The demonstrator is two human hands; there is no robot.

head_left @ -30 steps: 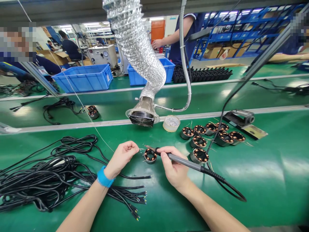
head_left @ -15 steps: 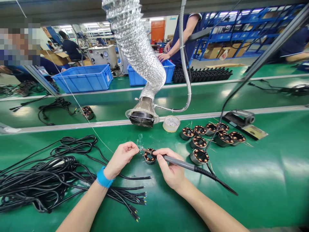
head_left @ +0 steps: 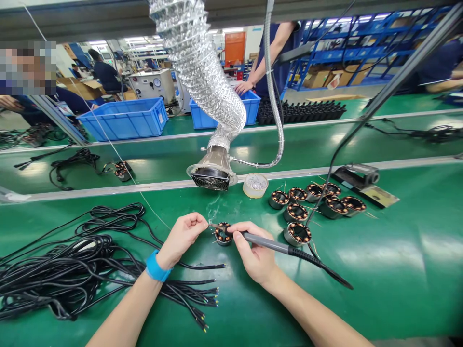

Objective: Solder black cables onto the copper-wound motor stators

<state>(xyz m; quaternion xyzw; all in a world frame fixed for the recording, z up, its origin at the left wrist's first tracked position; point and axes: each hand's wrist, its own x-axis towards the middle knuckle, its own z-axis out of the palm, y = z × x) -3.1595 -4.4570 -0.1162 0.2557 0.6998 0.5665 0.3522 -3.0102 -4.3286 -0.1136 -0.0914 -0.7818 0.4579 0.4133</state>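
My left hand [head_left: 186,234], with a blue wristband, has thumb and forefinger pinched on a thin solder wire [head_left: 151,208] that runs down from the upper left. In my right hand [head_left: 256,253] is a soldering iron [head_left: 269,243], held like a pen with its tip pointing left. The tip is close to my left fingertips, above the left edge of a small motor stator [head_left: 223,239] with copper windings. Thin smoke rises there. Whether tip and wire touch a stator lead is too small to tell.
Several stators [head_left: 299,233] stand to the right, near the iron's stand [head_left: 365,183]. Black cables [head_left: 72,270] with stripped ends cover the left. Above hangs a fume extractor hood [head_left: 211,174], beside a round tub [head_left: 255,185]. Blue bins [head_left: 125,120] and a co-worker [head_left: 267,62] are beyond.
Smoke has spread and risen higher toward the hood. Both hands keep nearly the same place, with the iron's tip still by my left fingertips. The view has shifted slightly.
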